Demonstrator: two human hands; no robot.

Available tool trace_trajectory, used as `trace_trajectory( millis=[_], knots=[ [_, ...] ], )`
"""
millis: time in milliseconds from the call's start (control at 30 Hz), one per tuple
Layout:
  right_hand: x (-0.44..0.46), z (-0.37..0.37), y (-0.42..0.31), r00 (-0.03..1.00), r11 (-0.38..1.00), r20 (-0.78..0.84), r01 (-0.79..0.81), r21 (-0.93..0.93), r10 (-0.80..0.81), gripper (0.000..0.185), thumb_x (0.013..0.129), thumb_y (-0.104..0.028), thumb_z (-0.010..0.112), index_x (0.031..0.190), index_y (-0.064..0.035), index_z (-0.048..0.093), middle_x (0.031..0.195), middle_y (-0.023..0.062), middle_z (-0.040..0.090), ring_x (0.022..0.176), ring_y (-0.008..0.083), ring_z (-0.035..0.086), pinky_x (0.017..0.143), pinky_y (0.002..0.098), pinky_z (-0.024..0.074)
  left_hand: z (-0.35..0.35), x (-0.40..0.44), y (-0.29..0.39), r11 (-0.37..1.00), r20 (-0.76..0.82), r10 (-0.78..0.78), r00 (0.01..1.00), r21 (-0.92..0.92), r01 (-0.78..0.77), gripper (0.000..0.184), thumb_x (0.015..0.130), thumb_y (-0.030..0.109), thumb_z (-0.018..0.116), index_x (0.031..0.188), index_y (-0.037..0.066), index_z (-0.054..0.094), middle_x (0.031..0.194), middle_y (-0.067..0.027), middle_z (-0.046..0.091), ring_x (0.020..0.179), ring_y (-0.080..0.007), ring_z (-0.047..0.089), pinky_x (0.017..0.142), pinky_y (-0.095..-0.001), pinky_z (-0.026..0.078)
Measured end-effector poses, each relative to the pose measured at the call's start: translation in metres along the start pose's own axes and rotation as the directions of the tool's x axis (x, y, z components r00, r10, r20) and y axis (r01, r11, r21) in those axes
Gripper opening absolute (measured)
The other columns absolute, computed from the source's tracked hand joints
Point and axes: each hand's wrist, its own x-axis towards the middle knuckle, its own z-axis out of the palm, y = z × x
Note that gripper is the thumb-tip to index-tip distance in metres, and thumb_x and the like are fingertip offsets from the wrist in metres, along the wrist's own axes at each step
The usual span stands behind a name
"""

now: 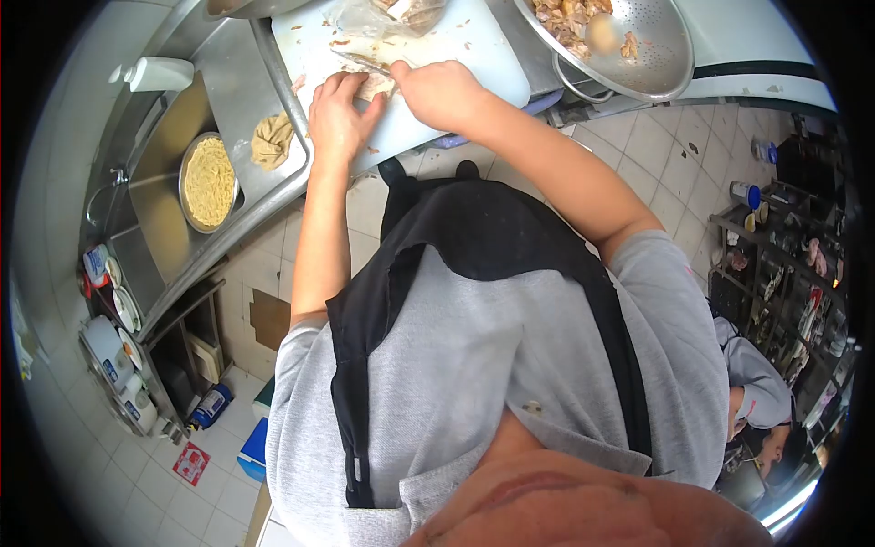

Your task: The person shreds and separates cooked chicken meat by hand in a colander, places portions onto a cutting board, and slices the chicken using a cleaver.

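My right hand (442, 94) is closed around the handle of a knife, its thin blade (360, 61) pointing left over a white cutting board (488, 77). Just below the blade, a pale piece of meat (375, 87) lies on the board. My left hand (341, 118) presses on that piece with bent fingers, the thumb along its near side. Small brown scraps are scattered around the board. At the board's far edge sits a clear plastic bag (392, 16) with food pieces in it. The knife handle is mostly hidden in my grip.
To the right stands a metal colander (652, 55) with browned meat pieces. On the left, a steel sink (150, 196) holds a round pan (210, 182) of yellowish food; a tan cloth (272, 141) lies on the ledge beside it. Another person (761, 387) is at lower right, near shelving.
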Motion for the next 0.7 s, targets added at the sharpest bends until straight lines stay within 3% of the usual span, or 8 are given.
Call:
trace_trajectory(
  millis=[200, 300, 467, 700],
  knots=[
    [-0.046, -0.033, 0.021, 0.965, 0.981, 0.222, -0.166, 0.099, 0.140, 0.028, 0.094, -0.012, 0.052, 0.118, 0.0018, 0.053, 0.091, 0.0250, 0.073, 0.092, 0.0435, 0.071, 0.084, 0.0543, 0.0530, 0.000, -0.006, 0.000, 0.999, 0.001, -0.040, 0.999, -0.020, 0.040, 0.040, 0.082, 0.033, 0.078, 0.118, 0.015, 0.075, 0.127, -0.0082, 0.068, 0.119, -0.0305, 0.061, 0.102, -0.0438, 0.049],
    [-0.060, -0.050, 0.022, 0.947, 0.979, 0.281, -0.186, 0.089, 0.154, 0.029, 0.095, -0.013, 0.051, 0.119, 0.0020, 0.051, 0.090, 0.0255, 0.072, 0.092, 0.0447, 0.070, 0.084, 0.0553, 0.0521, 0.000, -0.003, -0.003, 0.999, -0.052, -0.012, 0.999, -0.038, 0.010, 0.040, 0.082, 0.034, 0.077, 0.117, 0.014, 0.075, 0.123, -0.0094, 0.070, 0.117, -0.0311, 0.062, 0.101, -0.0435, 0.049],
    [-0.053, -0.066, 0.008, 0.955, 0.983, 0.250, -0.176, 0.057, 0.157, 0.029, 0.095, -0.014, 0.052, 0.118, 0.0029, 0.052, 0.090, 0.0248, 0.073, 0.092, 0.0426, 0.071, 0.084, 0.0538, 0.0526, 0.002, 0.011, -0.014, 0.978, -0.038, -0.084, 0.996, -0.195, 0.075, 0.027, 0.085, 0.026, 0.075, 0.106, 0.009, 0.075, 0.102, -0.0107, 0.073, 0.100, -0.0313, 0.068, 0.089, -0.0423, 0.053],
    [-0.017, -0.041, 0.001, 0.982, 0.990, 0.154, -0.124, 0.061, 0.113, 0.024, 0.095, -0.014, 0.053, 0.113, 0.0008, 0.051, 0.083, 0.0236, 0.073, 0.084, 0.0434, 0.071, 0.079, 0.0545, 0.0539, 0.005, 0.020, -0.008, 0.982, -0.069, -0.080, 0.994, -0.175, 0.067, 0.023, 0.085, 0.023, 0.074, 0.103, 0.009, 0.075, 0.097, -0.0095, 0.072, 0.095, -0.0306, 0.068, 0.084, -0.0427, 0.054]
  ],
)
